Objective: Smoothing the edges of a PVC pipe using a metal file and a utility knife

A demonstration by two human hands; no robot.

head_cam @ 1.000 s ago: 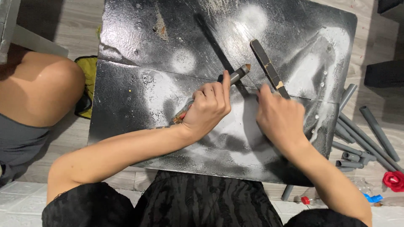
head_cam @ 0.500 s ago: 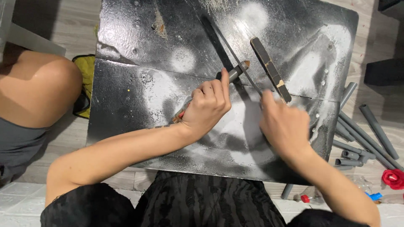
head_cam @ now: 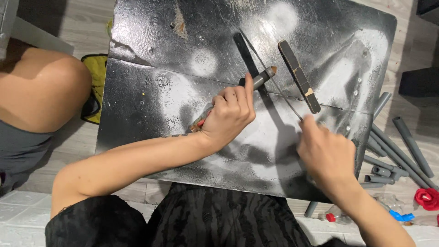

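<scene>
Right hand point(head_cam: 327, 153) lower now, gripping thin rod point(head_cam: 270, 77) — left hand point(head_cam: 228, 114) on stick point(head_cam: 258, 81) — paint-sprayed black board point(head_cam: 151, 105).

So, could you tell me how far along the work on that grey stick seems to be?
Done: little that shows; the grey stick looks whole, with no cut visible. In hand: the left hand pins it to the black board while the right hand holds a thin blade across it near its brown tip. Left: seemingly most of the work; the dark flat bar lies untouched beside it.
</scene>
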